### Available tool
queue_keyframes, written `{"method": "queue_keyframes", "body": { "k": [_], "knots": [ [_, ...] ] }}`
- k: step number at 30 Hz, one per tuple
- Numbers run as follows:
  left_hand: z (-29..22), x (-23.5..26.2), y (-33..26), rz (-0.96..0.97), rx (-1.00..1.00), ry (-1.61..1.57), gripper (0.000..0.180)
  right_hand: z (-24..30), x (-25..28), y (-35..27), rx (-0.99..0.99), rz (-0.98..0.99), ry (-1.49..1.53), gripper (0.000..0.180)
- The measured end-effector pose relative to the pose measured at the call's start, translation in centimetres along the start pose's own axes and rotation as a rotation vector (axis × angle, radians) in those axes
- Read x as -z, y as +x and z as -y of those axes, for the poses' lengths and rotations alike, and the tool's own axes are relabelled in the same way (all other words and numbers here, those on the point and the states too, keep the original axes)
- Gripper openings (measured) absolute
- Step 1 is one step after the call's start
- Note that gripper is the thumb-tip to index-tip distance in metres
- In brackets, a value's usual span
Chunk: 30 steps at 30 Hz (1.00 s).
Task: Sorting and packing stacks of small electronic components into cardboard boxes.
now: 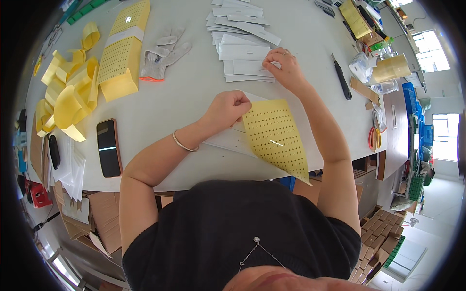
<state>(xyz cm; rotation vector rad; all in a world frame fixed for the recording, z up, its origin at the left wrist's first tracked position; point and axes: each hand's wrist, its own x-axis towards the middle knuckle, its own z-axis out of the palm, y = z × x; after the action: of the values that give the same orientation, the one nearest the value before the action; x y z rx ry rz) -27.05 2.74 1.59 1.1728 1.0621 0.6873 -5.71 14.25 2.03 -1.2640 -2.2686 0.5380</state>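
Note:
My left hand point(227, 109) pinches the top corner of a yellow sheet point(276, 138) dotted with small dark labels, which lies over white paper point(228, 140) at the table's near edge. My right hand point(284, 67) reaches farther out, fingertips pressed on a white envelope point(245, 68) in a spread of several overlapping white envelopes point(238, 24). Whether a small label is held between those fingers cannot be told. A thin bangle circles my left wrist.
A stack of yellow sheets point(119, 53), curled yellow backing strips point(68, 92) and a grey work glove point(162, 53) lie at left. A phone point(108, 148) is near the front edge. A black utility knife point(342, 77), tape rolls and scissors point(374, 138) sit at right.

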Motion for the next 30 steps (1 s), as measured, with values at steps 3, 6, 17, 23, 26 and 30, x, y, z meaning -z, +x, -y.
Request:
{"method": "queue_keyframes", "body": {
  "k": [3, 6, 17, 23, 26, 30],
  "knots": [
    [0.4, 0.0, -0.1, -0.016, -0.046, 0.045, 0.019, -0.4, -1.2, 0.2, -0.007, 0.036, -0.217, 0.014],
    [0.6, 0.0, -0.1, -0.012, -0.1, 0.082, 0.019, 0.1, -0.7, 0.0, -0.142, 0.074, -0.063, 0.034],
    [0.0, -0.2, -0.4, 0.036, -0.065, 0.127, 0.019, 3.1, 2.1, -3.6, 0.032, 0.432, -0.028, 0.053],
    [-0.2, -0.2, -0.5, 0.041, -0.023, 0.138, 0.019, 4.3, 3.4, -4.1, -0.06, 0.49, 0.361, 0.018],
    [-0.2, -0.2, -0.6, 0.033, -0.023, 0.12, 0.018, 5.5, 2.9, -4.5, 0.195, 0.428, 0.23, 0.012],
    [-0.2, 0.0, -0.5, 0.025, 0.0, 0.071, 0.017, 6.2, 1.8, -5.1, 0.492, 0.231, -0.068, 0.01]
  ]
}}
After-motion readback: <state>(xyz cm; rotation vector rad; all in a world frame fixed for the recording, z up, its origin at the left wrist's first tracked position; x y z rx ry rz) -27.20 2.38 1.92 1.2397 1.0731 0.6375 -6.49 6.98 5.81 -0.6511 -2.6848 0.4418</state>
